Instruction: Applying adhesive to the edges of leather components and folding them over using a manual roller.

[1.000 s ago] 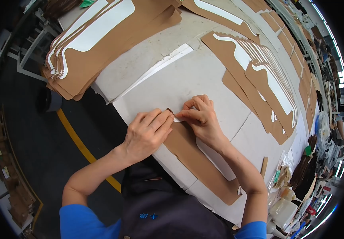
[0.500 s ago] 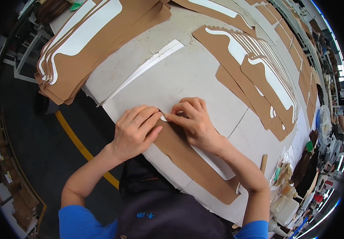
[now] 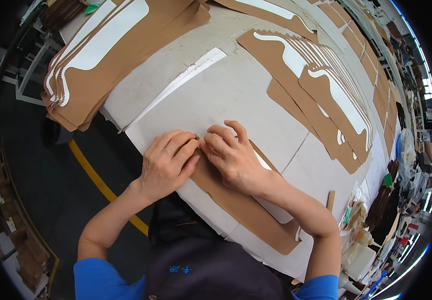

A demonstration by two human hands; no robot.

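A long brown sheet piece with a white shape along its far side lies slantwise on the pale worktop in front of me. At its far-left end, my left hand is closed on the edge, its thumb and fingers bent together. Right beside it, my right hand pinches at the same end, fingertips almost touching the left ones. Both hands cover that end, so how the edge lies between the fingers is hidden. A small curled white bit shows at the near-right end of the piece.
Brown pieces with white shapes are stacked at the far left and fanned out at the right. A long white strip lies beyond my hands. A small brown stick and a white bottle are at the right.
My right hand has shifted left, closer to my left hand, and its fingers have curled over the edge. The white bit seen between the hands is now covered. My left hand stays nearly in place.
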